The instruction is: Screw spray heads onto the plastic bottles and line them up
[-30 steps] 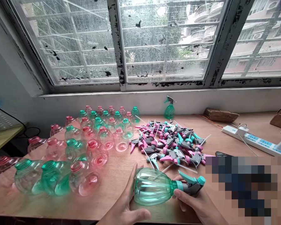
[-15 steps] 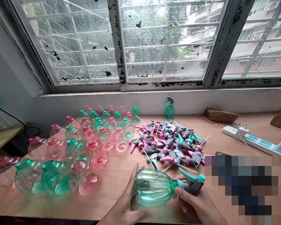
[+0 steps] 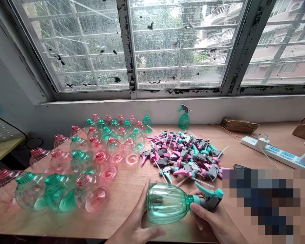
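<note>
A green see-through spray bottle (image 3: 166,203) lies sideways in the air between my hands, its base to the left. Fitted on its neck is a grey and teal trigger sprayer (image 3: 210,200) with a teal collar. My left hand (image 3: 139,220) cups the base end, thumb stretched out beneath and fingers partly hidden behind the bottle. At the other end, the thumb and fingers of my right hand (image 3: 208,218) grip the collar. Just beyond the bottle lies a heap of loose pink, teal and grey trigger sprayers (image 3: 183,156) with thin dip tubes.
Rows of open pink bottles (image 3: 91,195) and green bottles (image 3: 59,193) stand on the wooden table (image 3: 132,176) at left. One assembled spray bottle (image 3: 184,118) stands by the wall. To the right are a white power strip (image 3: 277,154) and a brown package (image 3: 240,124). A blurred patch covers the lower right.
</note>
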